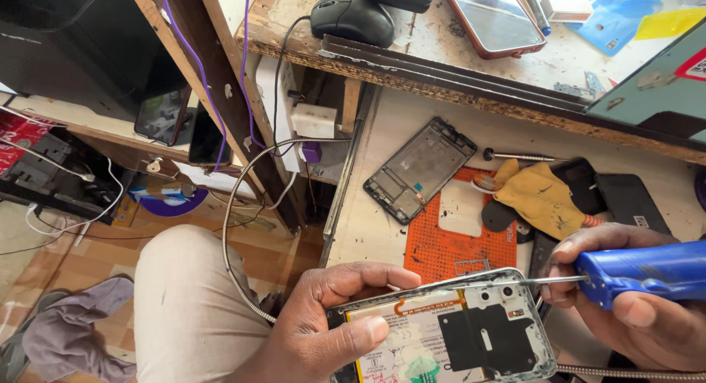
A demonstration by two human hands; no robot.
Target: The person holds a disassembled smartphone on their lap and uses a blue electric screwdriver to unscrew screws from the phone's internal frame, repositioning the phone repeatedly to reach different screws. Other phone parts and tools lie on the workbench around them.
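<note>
**A phone-repair workshop bench**

The scarred wooden bench (441, 81) carries a stripped phone frame (419, 169) on an orange perforated work mat (434, 243), a stained yellow cloth (540, 199), a loose screwdriver (515, 156) and further handsets (493, 15). A computer mouse (351, 19) and trailing cables (235, 206) complete the repair-shop setting.

- A black mouse (351, 19) sat on the upper shelf, its cord running down the edge.
- A red-rimmed phone (493, 16) lay face up near it.
- A bare phone frame (419, 169) lay tilted on the lower board, its corner on an orange mat (441, 247).
- A yellow cloth (538, 197) lay crumpled on the mat's far side.
- A thin screwdriver (518, 157) lay just behind the cloth.
- A grey rag (70, 331) lay on the floor.
</note>
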